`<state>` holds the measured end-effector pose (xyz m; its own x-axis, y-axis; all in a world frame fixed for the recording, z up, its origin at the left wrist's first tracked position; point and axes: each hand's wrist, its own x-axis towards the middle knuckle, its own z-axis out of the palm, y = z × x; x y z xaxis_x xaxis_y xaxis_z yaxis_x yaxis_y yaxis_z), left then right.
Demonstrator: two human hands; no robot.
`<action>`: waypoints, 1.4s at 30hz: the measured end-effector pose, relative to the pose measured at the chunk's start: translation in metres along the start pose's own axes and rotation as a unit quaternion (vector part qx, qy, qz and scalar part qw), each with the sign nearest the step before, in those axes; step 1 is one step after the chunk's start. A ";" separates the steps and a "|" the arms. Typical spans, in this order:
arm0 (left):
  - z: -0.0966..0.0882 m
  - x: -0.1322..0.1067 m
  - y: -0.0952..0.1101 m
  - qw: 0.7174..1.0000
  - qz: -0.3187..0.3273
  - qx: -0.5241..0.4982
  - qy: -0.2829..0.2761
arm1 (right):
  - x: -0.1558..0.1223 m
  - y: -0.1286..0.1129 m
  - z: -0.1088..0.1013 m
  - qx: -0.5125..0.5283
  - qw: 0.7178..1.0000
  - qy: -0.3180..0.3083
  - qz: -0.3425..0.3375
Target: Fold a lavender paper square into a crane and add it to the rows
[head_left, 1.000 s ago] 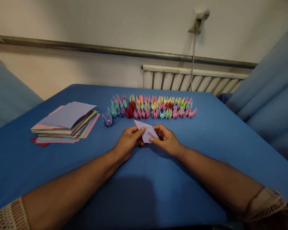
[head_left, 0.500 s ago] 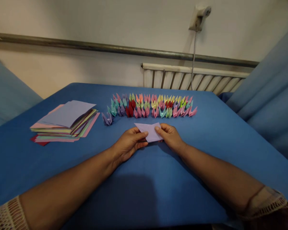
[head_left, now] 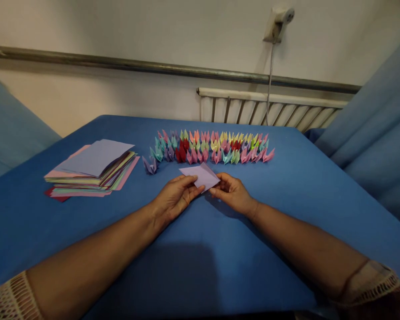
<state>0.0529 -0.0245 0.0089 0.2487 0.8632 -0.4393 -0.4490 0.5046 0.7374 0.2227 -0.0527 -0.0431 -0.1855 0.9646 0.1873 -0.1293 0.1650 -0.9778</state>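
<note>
A folded piece of lilac origami paper (head_left: 202,175) is held just above the blue cloth, its corners pointing left, up and right. My left hand (head_left: 179,194) grips its lower left side, thumb on top and fingers beneath. At the right corner, the fingertips of my right hand (head_left: 232,191) pinch the paper's edge. Right behind it, rows of small folded paper cranes (head_left: 216,146) in pink, yellow, red, green and teal stand close together. A lilac crane (head_left: 150,165) sits at the front left of these rows.
On the left lies a stack of coloured paper sheets (head_left: 96,160), lilac on top. Blue cloth (head_left: 286,200) covers the table. Behind it are a wall rail (head_left: 136,66), a radiator (head_left: 240,95) and a socket with a plug and cord (head_left: 276,26). A blue curtain (head_left: 380,111) hangs at right.
The lilac paper has turned from a wide, roughly rectangular shape to a diamond-like one with a corner pointing up. My right hand has shifted its grip to the right corner.
</note>
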 end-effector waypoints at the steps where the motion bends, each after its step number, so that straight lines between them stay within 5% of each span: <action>1: -0.001 0.001 0.000 1.000 0.006 -0.002 0.005 | 0.000 -0.002 -0.001 0.005 1.000 0.000 -0.001; 7: -0.004 0.003 0.000 1.000 0.007 0.004 -0.014 | 0.000 -0.010 -0.005 -0.013 0.999 0.043 0.005; 35: -0.007 0.000 0.005 0.996 0.002 0.037 -0.079 | 0.001 -0.015 -0.005 -0.016 0.998 0.041 0.037; 42: -0.009 0.002 0.007 0.995 -0.057 0.015 -0.079 | 0.001 -0.014 -0.004 -0.004 0.999 0.031 0.037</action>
<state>0.0432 -0.0191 0.0083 0.4296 0.7907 -0.4362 -0.3851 0.5974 0.7034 0.2286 -0.0534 -0.0292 -0.1337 0.9850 0.1090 -0.1104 0.0945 -0.9894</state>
